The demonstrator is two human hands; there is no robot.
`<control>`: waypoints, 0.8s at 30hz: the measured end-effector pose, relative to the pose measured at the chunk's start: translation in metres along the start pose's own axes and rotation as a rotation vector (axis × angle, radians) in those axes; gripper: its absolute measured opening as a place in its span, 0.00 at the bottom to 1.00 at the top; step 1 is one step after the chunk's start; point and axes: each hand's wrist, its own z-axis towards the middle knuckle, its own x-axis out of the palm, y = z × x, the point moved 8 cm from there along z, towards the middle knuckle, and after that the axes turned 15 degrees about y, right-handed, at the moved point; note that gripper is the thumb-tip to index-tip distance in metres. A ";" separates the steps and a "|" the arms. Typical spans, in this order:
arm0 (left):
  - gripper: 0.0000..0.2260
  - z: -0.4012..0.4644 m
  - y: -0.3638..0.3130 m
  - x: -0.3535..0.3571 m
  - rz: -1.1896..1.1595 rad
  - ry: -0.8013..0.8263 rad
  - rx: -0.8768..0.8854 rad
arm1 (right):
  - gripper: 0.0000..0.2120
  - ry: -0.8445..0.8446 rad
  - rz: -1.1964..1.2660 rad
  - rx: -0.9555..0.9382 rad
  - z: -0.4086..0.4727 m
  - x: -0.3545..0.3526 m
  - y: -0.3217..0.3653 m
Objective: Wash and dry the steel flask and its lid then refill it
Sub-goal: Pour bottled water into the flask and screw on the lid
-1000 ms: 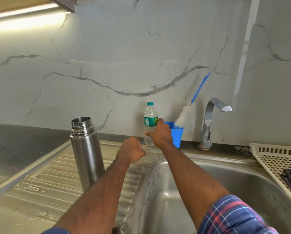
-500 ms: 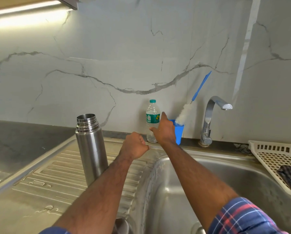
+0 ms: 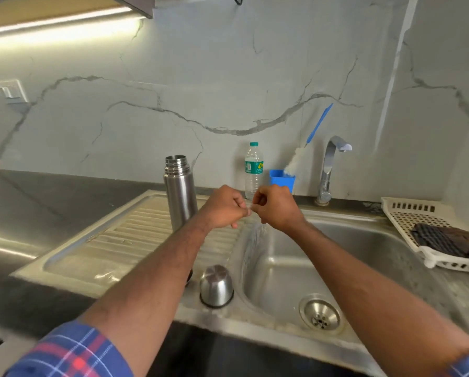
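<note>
Refilling looks next: both hands, left hand (image 3: 225, 206) and right hand (image 3: 275, 206), are clenched at frame centre, possibly pinching something tiny (too small to tell). Grasp the water bottle (image 3: 253, 167) behind them firmly, uncap it, and pour slowly into the open steel flask (image 3: 180, 190), centre-left; its lid (image 3: 216, 285) sits lower centre.
</note>
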 end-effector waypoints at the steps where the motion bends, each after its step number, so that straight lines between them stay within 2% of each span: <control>1: 0.06 -0.013 -0.004 -0.002 0.005 0.011 0.016 | 0.07 0.022 0.007 -0.028 -0.012 0.001 0.010; 5: 0.05 -0.060 -0.007 -0.015 0.039 -0.005 0.063 | 0.05 0.100 0.063 -0.132 -0.057 0.007 0.049; 9: 0.05 -0.099 0.015 -0.030 0.044 -0.068 0.050 | 0.04 0.256 0.042 -0.176 -0.085 0.034 0.073; 15: 0.05 -0.133 0.067 -0.041 -0.010 -0.137 -0.037 | 0.15 0.463 0.060 -0.149 -0.109 0.079 0.075; 24: 0.07 -0.149 0.102 -0.044 -0.074 -0.228 -0.065 | 0.27 0.439 0.005 -0.151 -0.100 0.094 0.101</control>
